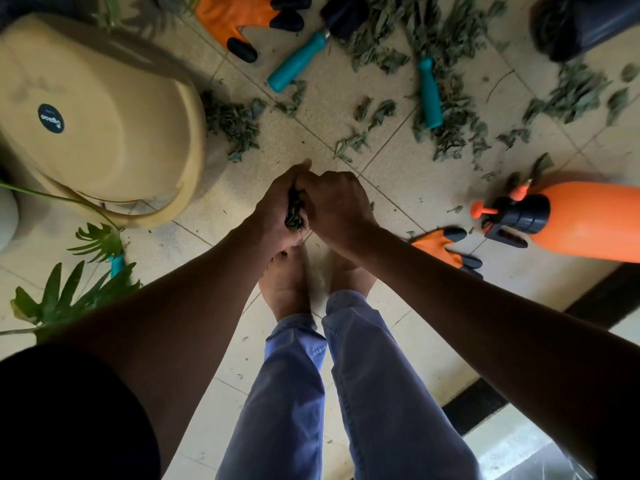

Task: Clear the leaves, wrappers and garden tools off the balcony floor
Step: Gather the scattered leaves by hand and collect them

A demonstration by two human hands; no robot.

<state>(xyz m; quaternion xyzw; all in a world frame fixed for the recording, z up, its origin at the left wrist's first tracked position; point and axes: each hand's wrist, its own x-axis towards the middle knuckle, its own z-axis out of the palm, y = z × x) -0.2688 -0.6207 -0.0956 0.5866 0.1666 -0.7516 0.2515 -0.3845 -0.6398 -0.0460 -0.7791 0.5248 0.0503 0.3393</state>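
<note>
Domestic balcony used for gardening: pale tiled floor (398, 174) strewn with dry green leaves (446, 36), teal-handled hand tools (298, 62), orange plastic pressure sprayer (588, 220), potted foliage (69, 299).

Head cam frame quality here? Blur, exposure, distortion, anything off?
Head view: motion blur smears the beige bin and the orange glove at the top edge; forearms sit underexposed, both hands dark around the leaves; wide-angle lens bows the floor tile lines; bright washed-out patch at lower right.

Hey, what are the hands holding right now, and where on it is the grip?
Both hands, left and right, are pressed together around a wad of leaves. The grip is on its sides; only a strip shows between the palms.
</note>
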